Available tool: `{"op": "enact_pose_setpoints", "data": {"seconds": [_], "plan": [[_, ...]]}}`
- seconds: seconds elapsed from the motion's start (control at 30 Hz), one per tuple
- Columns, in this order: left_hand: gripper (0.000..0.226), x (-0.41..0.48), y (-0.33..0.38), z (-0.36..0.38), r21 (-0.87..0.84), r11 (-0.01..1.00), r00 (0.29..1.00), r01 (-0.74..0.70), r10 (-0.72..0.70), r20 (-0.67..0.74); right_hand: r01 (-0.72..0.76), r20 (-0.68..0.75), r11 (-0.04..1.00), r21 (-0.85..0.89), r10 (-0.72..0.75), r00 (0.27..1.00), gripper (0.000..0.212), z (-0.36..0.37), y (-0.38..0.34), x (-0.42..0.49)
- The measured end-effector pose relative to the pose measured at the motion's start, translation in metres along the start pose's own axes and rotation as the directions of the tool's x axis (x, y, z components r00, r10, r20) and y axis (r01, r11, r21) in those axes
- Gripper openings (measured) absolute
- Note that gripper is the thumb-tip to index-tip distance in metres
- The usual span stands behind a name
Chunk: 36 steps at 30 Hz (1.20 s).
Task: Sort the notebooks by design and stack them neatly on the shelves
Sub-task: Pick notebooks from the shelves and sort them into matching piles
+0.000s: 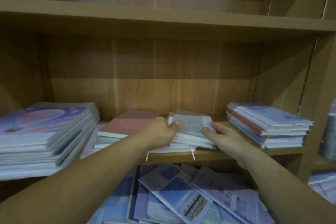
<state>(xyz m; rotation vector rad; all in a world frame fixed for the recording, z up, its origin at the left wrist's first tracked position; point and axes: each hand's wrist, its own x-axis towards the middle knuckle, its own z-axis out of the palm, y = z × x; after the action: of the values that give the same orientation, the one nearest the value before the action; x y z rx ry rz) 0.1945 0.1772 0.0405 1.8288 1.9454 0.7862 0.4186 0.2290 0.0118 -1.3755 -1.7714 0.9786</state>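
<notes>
A small stack of grey-green notebooks (190, 125) lies on the middle shelf (227, 153). My left hand (161, 130) grips the stack's left side, thumb on the top cover. My right hand (223, 136) holds its right side, thumb on the top cover and fingers along the edge. A pink-covered stack (127, 125) lies just to the left. A tall stack of large purple-blue notebooks (45, 132) fills the shelf's left end. Another stack with pale blue covers (267, 125) sits at the right.
Below the shelf lies a loose heap of blue and lilac notebooks (181, 196). The upper shelf board (163, 16) runs overhead. A wooden side panel (312, 96) closes the right side, with more stationery (330, 132) beyond it. Pink ribbon markers (192, 152) hang over the shelf edge.
</notes>
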Motion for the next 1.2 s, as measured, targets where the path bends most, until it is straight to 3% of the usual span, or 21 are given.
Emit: {"op": "enact_pose_setpoints", "data": {"seconds": [0.1, 0.17, 0.23, 0.3, 0.47, 0.63, 0.73, 0.87, 1.07, 1.2], "plan": [[0.045, 0.010, 0.011, 0.013, -0.084, 0.993, 0.996, 0.079, -0.083, -0.035, -0.001, 0.008, 1.000, -0.029, 0.002, 1.000, 0.073, 0.000, 0.000, -0.001], [0.031, 0.010, 0.017, 0.017, -0.275, 0.955, 0.991, 0.107, -0.126, -0.053, -0.002, 0.024, 0.999, -0.042, 0.003, 1.000, 0.070, -0.003, 0.000, -0.001], [0.017, 0.007, 0.024, 0.017, -0.466, 0.876, 0.985, 0.128, -0.166, -0.042, -0.006, 0.032, 1.000, -0.024, 0.007, 0.999, 0.065, -0.006, 0.002, 0.001], [0.020, 0.005, 0.029, 0.016, -0.619, 0.771, 0.982, 0.149, -0.188, 0.002, -0.004, 0.018, 1.000, -0.002, 0.004, 1.000, 0.058, -0.008, 0.004, 0.004], [0.022, -0.001, 0.043, 0.019, -0.752, 0.605, 0.963, 0.264, -0.208, 0.170, -0.035, 0.019, 0.998, 0.048, 0.034, 0.999, 0.049, -0.011, 0.009, 0.006], [0.042, -0.013, 0.030, 0.027, -0.757, 0.643, 0.991, 0.117, -0.126, 0.047, 0.014, 0.046, 0.997, 0.072, -0.017, 0.999, 0.058, -0.012, 0.005, -0.006], [0.060, -0.029, 0.023, 0.023, -0.686, 0.726, 0.998, -0.055, 0.015, -0.063, 0.108, 0.088, 0.983, 0.150, -0.122, 0.989, 0.065, -0.011, 0.002, -0.015], [0.068, -0.040, 0.018, 0.005, -0.622, 0.747, 0.972, -0.236, 0.182, -0.150, 0.230, 0.055, 0.957, 0.177, -0.243, 0.968, 0.070, -0.016, -0.016, -0.017], [0.101, -0.032, 0.016, -0.003, -0.503, 0.784, 0.931, -0.364, 0.290, -0.221, 0.449, -0.120, 0.892, -0.060, -0.453, 0.883, 0.106, -0.021, -0.054, -0.021], [0.106, -0.032, 0.009, 0.012, -0.335, 0.873, 0.927, -0.354, 0.279, -0.252, 0.455, -0.152, 0.877, -0.156, -0.476, 0.866, 0.114, -0.010, -0.038, -0.023]]}}
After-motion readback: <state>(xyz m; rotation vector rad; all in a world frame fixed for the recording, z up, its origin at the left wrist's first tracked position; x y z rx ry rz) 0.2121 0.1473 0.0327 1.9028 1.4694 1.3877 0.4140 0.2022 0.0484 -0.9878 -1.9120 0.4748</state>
